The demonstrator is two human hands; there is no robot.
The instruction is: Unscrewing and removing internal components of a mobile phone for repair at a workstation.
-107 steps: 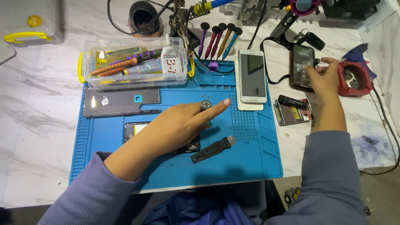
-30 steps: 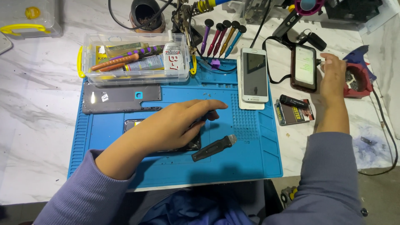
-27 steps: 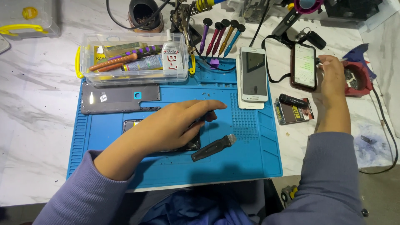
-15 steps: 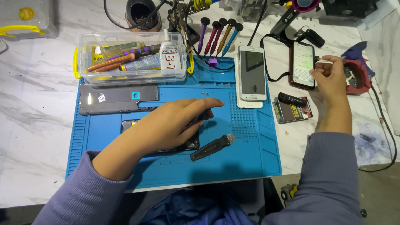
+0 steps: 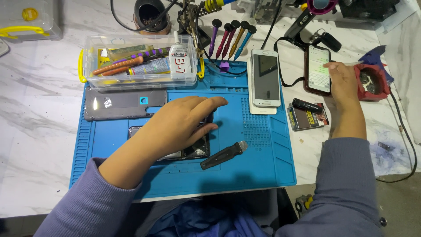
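Nearest to us, two arms in purple-grey sleeves reach forward over a blue work mat (image 5: 263, 158) laid on a pale marble table (image 5: 35, 118).

On the mat's near part lies a short black tool with a grey tip (image 5: 221, 155), loose and angled, just right of our left hand (image 5: 182, 125). That hand lies palm down, fingers stretched and slightly spread, flat on top of an opened dark phone (image 5: 193, 151). It grips nothing; it seems to be pressing the phone down to keep it from sliding on the mat. Only the phone's lower edge and left corner show past the hand.

Just beyond, a grey phone back cover (image 5: 125, 103) lies flat with its camera cut-out showing, set apart from the phone. To the right, a white phone (image 5: 265, 78) rests screen up on top of a second white slab, straddling the mat's right side.

Off the mat to the right sits a small dark box with a black cylinder (image 5: 309, 115) on it. Above it, our right hand (image 5: 344, 81) rests beside a dark phone with a lit screen (image 5: 318, 69), the thumb touching its right edge; the fingers are loosely curled, not clamped.

Farther back, a clear tub with yellow latches (image 5: 140, 63) holds tubes and tools within reach, and a row of coloured screwdrivers (image 5: 230, 37) stands upright.
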